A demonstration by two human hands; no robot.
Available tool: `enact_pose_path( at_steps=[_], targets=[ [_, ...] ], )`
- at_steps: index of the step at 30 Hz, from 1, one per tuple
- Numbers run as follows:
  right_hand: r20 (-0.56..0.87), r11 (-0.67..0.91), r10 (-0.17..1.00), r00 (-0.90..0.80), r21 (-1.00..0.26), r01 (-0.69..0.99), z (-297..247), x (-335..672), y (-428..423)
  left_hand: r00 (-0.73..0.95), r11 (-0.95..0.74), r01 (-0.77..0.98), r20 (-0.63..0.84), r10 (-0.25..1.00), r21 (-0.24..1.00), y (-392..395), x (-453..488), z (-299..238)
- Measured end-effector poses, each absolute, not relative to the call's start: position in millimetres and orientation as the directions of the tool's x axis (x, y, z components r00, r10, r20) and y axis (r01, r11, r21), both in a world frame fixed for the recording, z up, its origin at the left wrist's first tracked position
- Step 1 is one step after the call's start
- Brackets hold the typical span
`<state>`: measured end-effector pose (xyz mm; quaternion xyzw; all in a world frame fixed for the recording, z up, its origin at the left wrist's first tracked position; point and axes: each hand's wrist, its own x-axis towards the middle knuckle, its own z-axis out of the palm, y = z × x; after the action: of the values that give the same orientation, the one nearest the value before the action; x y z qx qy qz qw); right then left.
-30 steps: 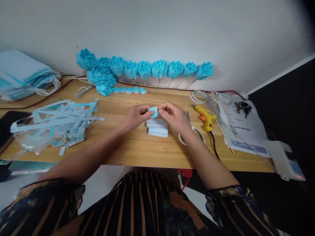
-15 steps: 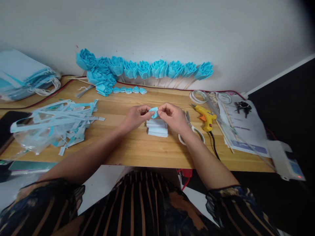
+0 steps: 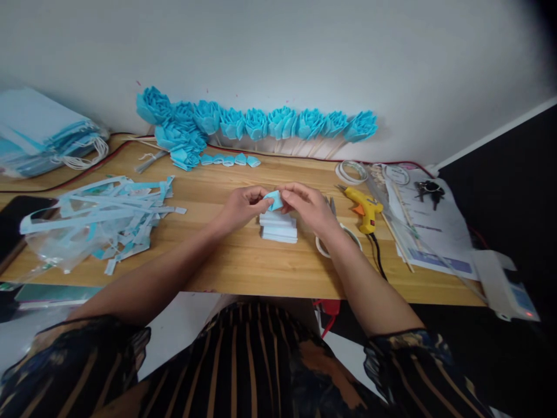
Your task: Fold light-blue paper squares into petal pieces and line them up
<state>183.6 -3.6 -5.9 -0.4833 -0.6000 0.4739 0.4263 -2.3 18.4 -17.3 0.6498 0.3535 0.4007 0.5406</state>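
Between my two hands, above the desk, is a small folded piece of light blue fabric [image 3: 274, 201]. My left hand [image 3: 242, 208] pinches its left side between thumb and fingers. At its right edge, my right hand [image 3: 307, 205] has thumb and fingertips closed together on the piece; the exact contact is partly hidden. Just beneath lie stacked white fabric strips [image 3: 279, 231]. Scissors [image 3: 321, 247] with white handles rest partly under my right wrist. Farther back, several small folded blue pieces [image 3: 228, 160] lie in a row.
Blue fabric flowers [image 3: 282, 123] on sticks lean along the wall. Cut strips [image 3: 117, 209] are heaped at left, near a stack of blue and white sheets [image 3: 41, 128]. A yellow glue gun [image 3: 368, 209], tape rolls [image 3: 351, 172], keys [image 3: 430, 190] and printed paper [image 3: 435, 232] sit at right.
My right hand has shifted slightly right and its grip has loosened a little, showing more of the blue piece, which has turned slightly. My left hand keeps its pinch.
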Motion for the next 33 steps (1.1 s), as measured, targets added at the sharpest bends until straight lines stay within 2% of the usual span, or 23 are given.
enact_pose_path(
  at_steps=[4,16,21,28,33],
  targets=[
    [0.080,0.128,0.978,-0.192,-0.958,0.255,-7.8,183.1,-3.9,0.427,-0.147,0.023,0.123,0.896,0.989,18.7,-2.7,-17.4],
    [0.155,0.163,0.986,-0.057,-0.961,0.222,-6.7,183.5,-1.5,0.394,-0.017,0.034,0.002,0.919,0.999,23.9,-6.1,-19.5],
    [0.170,0.174,0.985,-0.036,-0.961,0.217,-7.7,182.7,-1.9,0.421,-0.042,0.046,0.019,0.907,0.998,20.4,-5.2,-14.5],
    [0.181,0.183,0.983,-0.029,-0.956,0.230,-9.6,178.2,-4.2,0.502,0.002,0.077,-0.040,0.864,0.997,17.0,-2.3,-12.4],
    [0.158,0.158,0.987,-0.017,-0.966,0.205,-11.0,177.2,-4.5,0.508,-0.039,0.085,-0.009,0.861,0.996,16.4,-2.6,-14.5]
  ],
)
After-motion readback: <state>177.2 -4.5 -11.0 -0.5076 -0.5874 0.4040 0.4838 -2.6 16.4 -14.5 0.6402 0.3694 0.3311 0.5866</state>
